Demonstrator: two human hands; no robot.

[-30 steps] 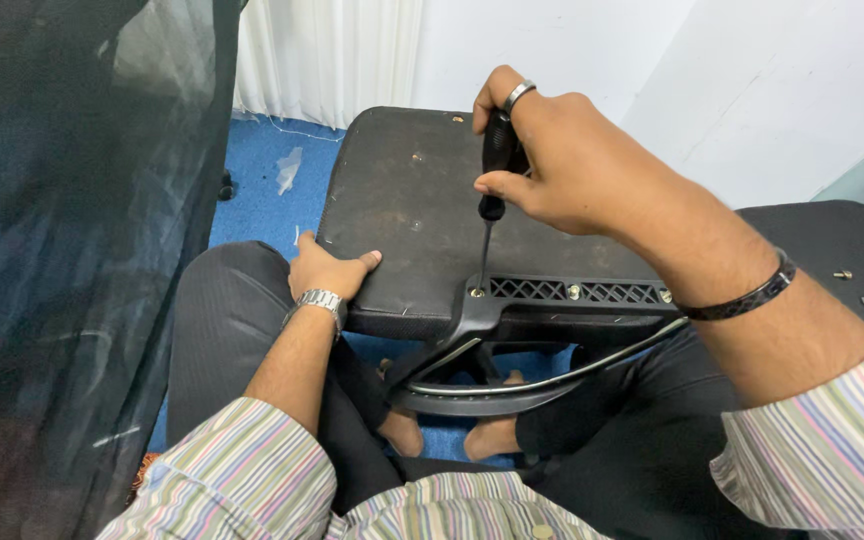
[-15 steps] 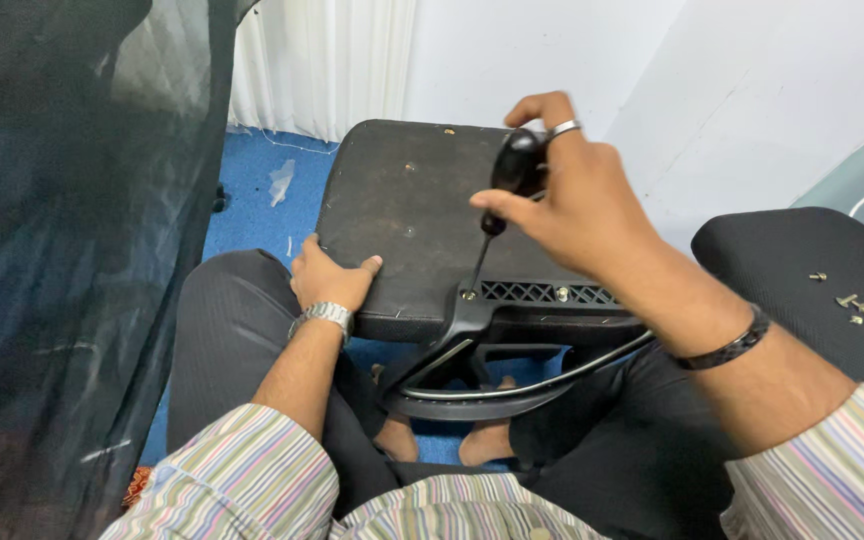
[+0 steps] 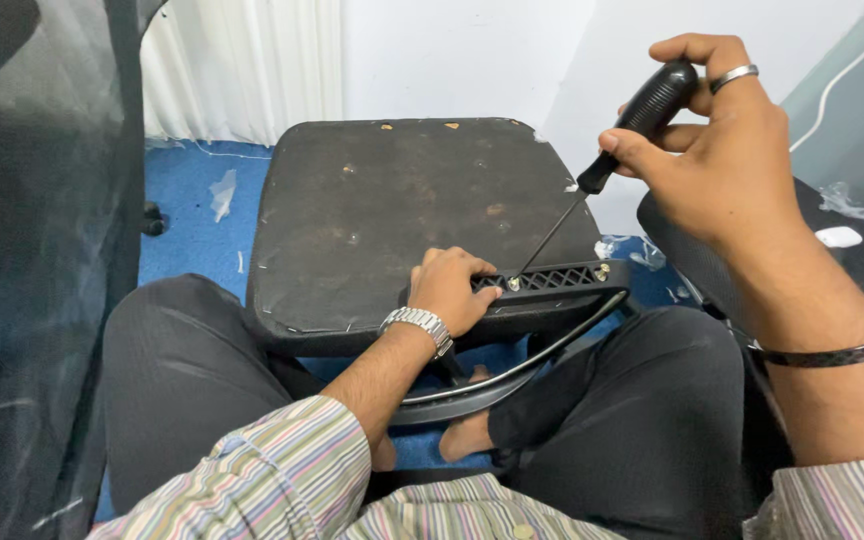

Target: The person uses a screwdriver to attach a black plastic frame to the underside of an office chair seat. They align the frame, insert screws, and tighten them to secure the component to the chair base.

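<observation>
1. The right hand (image 3: 727, 150) has its fingers wrapped around the black handle of a screwdriver (image 3: 642, 110). The thin shaft slants down and to the left, and its tip meets a screw (image 3: 514, 284) on the black grid bracket (image 3: 552, 280).
2. The left hand (image 3: 449, 290) rests on the near edge of the seat panel (image 3: 392, 210) with its fingers curled and pressed together just left of the screw; I cannot tell whether they pinch anything.
3. Half a second ago the left hand lay flat at the panel's left near corner; now it sits next to the screw. The right hand has risen, and the screwdriver leans more steeply.
4. The panel lies across the person's lap. A curved black bar (image 3: 512, 375) under it is partly hidden by the panel and the legs.
5. The right forearm is cut off at the picture's edge. A dark mesh sheet (image 3: 42, 250) blocks the left side.
</observation>
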